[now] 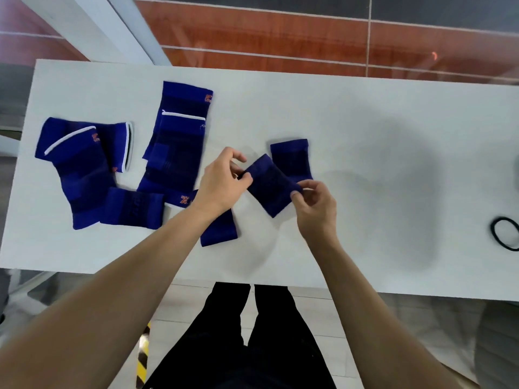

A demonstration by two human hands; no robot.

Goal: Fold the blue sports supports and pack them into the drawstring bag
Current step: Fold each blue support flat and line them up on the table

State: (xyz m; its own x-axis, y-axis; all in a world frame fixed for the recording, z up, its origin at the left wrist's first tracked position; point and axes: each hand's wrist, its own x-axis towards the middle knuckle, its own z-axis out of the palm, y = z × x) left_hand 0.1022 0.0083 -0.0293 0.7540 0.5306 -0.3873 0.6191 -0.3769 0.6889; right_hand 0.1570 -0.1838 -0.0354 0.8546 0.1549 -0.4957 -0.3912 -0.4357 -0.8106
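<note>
A small blue support (pixel 269 185) is held just above the white table (pixel 365 130) at its middle. My left hand (pixel 222 183) pinches its upper left corner and my right hand (pixel 314 204) pinches its right edge. Another small blue support (pixel 290 157) lies flat right behind it. A third small one (pixel 219 230) lies partly under my left forearm. Long blue supports (pixel 179 141) lie further left, and an ankle-shaped support (pixel 75 169) and a short one (pixel 132 210) lie at the far left. No drawstring bag shows in view.
A black loop of cord (pixel 505 234) lies at the table's right edge. The table's near edge runs just in front of my legs. Beyond the far edge is a red and grey tiled floor.
</note>
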